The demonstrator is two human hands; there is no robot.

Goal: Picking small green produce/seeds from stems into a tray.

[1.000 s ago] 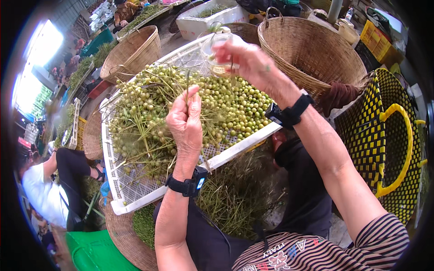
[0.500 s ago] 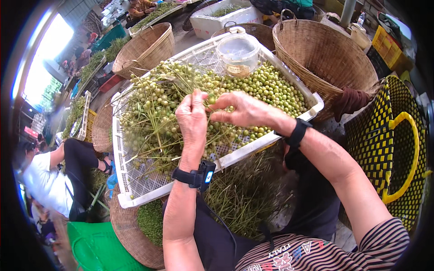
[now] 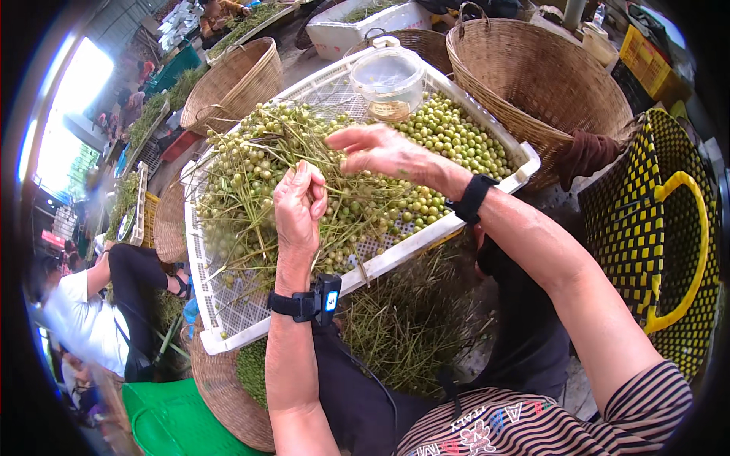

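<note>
A white plastic mesh tray (image 3: 289, 319) holds a heap of thin green stems with round fruits (image 3: 251, 175) on its left and many loose yellow-green round fruits (image 3: 464, 144) on its right. My left hand (image 3: 299, 201) is over the stem heap, thumb and fingers pinched together; whatever they hold is hidden among the stems. Just right of it, my right hand (image 3: 384, 156) hovers over the middle of the tray, fingers stretched out to the left and nothing seen in them. A clear plastic tub (image 3: 388, 83) stands at the tray's far side, beyond my right hand.
Large wicker baskets (image 3: 532, 91) stand beyond the tray, and a black-and-yellow woven basket (image 3: 646, 251) is at the right. Stripped stems (image 3: 411, 327) lie below the tray's near edge. At lower left are a green plastic thing (image 3: 179, 418) and a seated person in white (image 3: 87, 319).
My hands have parted: the left has moved a little left and nearer me, while the right has lifted away with its fingers straighter.
</note>
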